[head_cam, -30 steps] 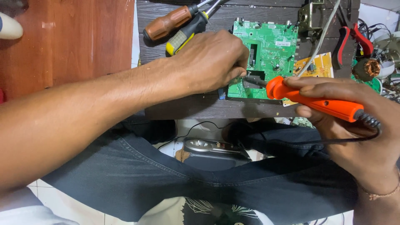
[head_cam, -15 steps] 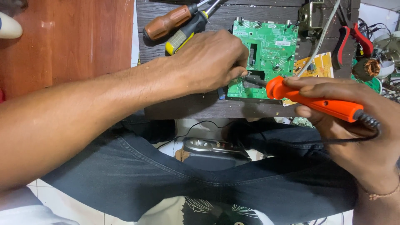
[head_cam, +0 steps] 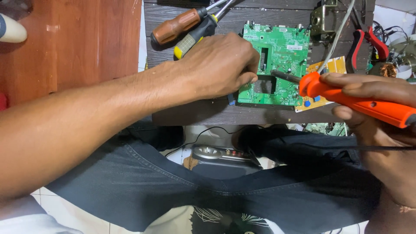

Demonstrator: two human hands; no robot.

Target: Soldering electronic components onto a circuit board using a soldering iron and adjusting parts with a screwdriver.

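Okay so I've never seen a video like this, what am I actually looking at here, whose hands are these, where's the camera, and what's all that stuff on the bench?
This is one picture from a camera worn on a person's head, looking down at their own two hands, so the arms reach in from the bottom and sides. There is no machine, only bare hands.

The left hand rests on the edge of a green circuit board and steadies it. The right hand holds an orange soldering iron like a pen, its dark metal tip over the board.

The board lies on a dark wooden bench. Behind the left hand lie two screwdrivers, one with a brown handle, one black and yellow. A small yellow board and red-handled pliers sit to the right. Below, dark cloth covers the person's lap.
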